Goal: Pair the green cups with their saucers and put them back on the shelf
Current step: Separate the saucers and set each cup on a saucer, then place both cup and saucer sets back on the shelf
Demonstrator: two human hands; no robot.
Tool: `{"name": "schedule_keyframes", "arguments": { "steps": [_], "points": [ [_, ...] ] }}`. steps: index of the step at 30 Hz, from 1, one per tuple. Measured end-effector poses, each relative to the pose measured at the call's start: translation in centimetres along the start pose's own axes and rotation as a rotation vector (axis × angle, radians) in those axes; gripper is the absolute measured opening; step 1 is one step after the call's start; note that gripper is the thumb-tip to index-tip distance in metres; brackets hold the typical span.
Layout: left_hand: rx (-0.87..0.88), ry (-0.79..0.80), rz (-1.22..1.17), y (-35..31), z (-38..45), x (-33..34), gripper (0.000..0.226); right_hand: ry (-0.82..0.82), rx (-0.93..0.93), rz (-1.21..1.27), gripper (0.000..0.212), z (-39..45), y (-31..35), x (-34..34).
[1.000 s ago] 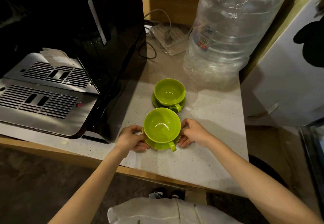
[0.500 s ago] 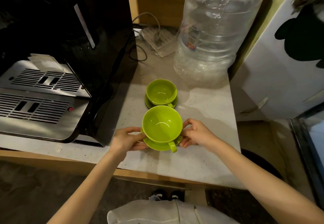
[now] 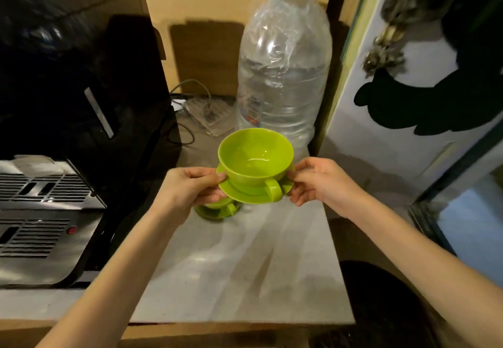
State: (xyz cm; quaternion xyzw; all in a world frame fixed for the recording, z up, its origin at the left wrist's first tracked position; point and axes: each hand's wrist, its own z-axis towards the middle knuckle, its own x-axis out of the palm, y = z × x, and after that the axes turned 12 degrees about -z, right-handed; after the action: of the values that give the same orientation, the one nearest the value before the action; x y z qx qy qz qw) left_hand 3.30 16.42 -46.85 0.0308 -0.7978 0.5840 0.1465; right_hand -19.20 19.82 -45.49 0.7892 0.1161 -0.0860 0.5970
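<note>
A green cup [image 3: 255, 154] stands on its green saucer [image 3: 239, 192], and the pair is held in the air above the counter. My left hand [image 3: 187, 189] grips the saucer's left rim and my right hand [image 3: 318, 181] grips its right rim. The cup's handle points toward me. A second green cup on a saucer [image 3: 217, 210] rests on the counter below, mostly hidden behind my left hand and the raised saucer.
A black coffee machine [image 3: 81, 129] with a metal drip tray [image 3: 40, 211] fills the left side. A large clear water bottle [image 3: 283, 80] stands at the back right, with a power strip and cables [image 3: 206, 110] beside it. The pale countertop [image 3: 245, 266] ends at a wooden front edge.
Both hands have lifted the near cup and saucer off the counter and up. The view has tilted upward, and the far cup stays on the counter.
</note>
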Motion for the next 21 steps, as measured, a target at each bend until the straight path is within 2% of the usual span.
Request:
{"name": "schedule_keyframes", "arguments": {
  "steps": [10,16,21],
  "points": [
    [0.180,0.162,0.005,-12.2,0.6,7.0,0.015,-0.205,-0.198,0.121,0.010,-2.4,10.6,-6.6],
    [0.235,0.191,-0.048,-19.6,1.1,10.6,0.007,-0.306,-0.295,0.210,0.017,-2.9,17.4,-10.2],
    [0.302,0.232,-0.064,-25.2,1.4,13.1,0.017,-0.350,-0.352,0.279,0.021,-2.8,22.5,-12.9]
  ]
}}
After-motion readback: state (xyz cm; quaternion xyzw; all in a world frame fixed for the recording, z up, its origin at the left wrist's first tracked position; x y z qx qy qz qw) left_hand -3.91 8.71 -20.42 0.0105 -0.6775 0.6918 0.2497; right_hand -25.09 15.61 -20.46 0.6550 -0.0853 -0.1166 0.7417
